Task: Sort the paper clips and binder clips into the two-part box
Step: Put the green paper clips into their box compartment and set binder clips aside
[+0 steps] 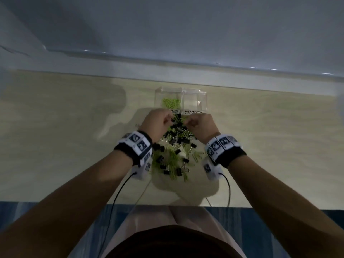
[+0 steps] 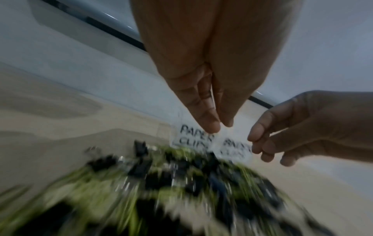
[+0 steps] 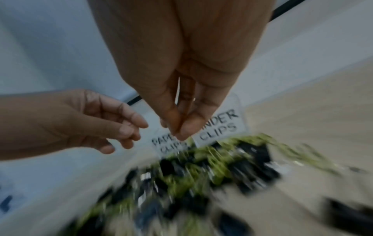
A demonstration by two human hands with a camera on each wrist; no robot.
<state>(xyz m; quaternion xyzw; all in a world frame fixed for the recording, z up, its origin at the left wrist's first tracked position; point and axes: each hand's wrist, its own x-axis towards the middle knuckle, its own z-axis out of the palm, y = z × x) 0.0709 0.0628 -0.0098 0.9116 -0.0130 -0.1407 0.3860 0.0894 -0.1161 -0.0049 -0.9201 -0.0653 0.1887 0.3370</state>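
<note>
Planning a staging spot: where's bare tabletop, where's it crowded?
Bare tabletop left of the box, and more right of it. Crowded: the clip pile in front of the box, between both wrists.

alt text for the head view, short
Two bare hands, left and right, reach into a mixed pile of green paper clips and black binder clips before a clear two-part plastic box on a pale table.

In both wrist views the heap of green wire paper clips and black metal binder clips (image 2: 171,183) smears into motion blur, so single pieces cannot be told apart. Whether the left hand (image 2: 203,89) or the right hand (image 3: 181,95) pinches anything cannot be told. From the head view the left hand covers part of the white paper-clips label (image 1: 174,111) on the clear plastic two-part box (image 1: 204,101).
</note>
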